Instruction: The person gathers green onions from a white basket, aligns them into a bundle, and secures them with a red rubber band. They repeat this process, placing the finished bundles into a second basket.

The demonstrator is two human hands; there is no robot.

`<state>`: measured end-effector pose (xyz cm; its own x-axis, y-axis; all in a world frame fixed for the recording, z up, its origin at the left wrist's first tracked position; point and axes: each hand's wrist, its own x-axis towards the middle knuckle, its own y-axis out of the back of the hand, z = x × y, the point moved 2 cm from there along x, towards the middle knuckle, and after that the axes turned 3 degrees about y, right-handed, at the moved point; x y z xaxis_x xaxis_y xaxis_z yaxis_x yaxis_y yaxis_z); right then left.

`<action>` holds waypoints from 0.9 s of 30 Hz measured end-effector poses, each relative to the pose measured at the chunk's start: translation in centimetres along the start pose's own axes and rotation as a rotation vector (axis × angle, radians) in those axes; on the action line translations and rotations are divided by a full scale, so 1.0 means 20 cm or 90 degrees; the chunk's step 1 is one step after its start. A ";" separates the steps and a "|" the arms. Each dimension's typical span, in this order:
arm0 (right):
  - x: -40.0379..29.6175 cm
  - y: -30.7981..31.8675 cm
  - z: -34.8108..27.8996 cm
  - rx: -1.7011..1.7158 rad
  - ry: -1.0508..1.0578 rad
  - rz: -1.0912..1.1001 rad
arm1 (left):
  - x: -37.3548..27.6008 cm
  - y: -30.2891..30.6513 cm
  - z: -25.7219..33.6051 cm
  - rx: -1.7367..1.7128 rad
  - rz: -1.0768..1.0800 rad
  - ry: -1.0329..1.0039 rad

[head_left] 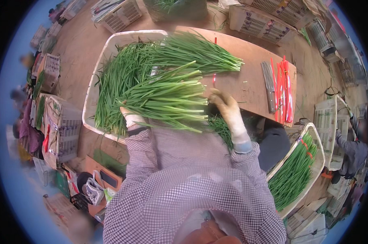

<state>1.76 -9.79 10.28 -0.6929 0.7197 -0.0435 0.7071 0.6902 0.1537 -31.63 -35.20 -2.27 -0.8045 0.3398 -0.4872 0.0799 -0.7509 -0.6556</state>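
My gloved left hand [130,118] grips a loose bunch of garlic chives [171,94] from below. The pale stem ends fan out to the right, and the leaves trail over a white plastic crate [94,82] full of chives [123,76]. Just right of the stem ends is my gloved right hand [228,108], fingers bent, with nothing visible in it. Beyond the held bunch, another pile of chives [199,53] rests across the crate's side and a wooden board [251,84]. A red tie strip [214,78] runs beneath that pile.
A knife [269,88] lies beside red tie strips [284,91] at the board's right end. To my lower right, a crate [321,152] holds red-tied chive bundles [297,174]. More crates [263,26] stand around; a person [353,155] works at far right.
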 end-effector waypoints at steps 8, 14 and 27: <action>0.05 0.16 -0.06 0.253 0.128 0.046 | -0.28 -0.16 0.05 0.164 -0.042 0.000; -0.10 0.04 0.04 0.207 -0.049 -0.128 | -0.17 -0.02 0.02 0.739 -0.126 -0.237; 0.05 -0.29 -0.06 0.542 -0.085 -0.164 | 0.02 0.05 0.08 0.977 -0.114 -0.452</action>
<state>-3.24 -13.20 10.60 -0.8595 0.5014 -0.0988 0.4345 0.6151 -0.6579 -32.92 -36.69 -2.20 -0.8592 0.4924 0.1392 -0.2919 -0.6951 0.6570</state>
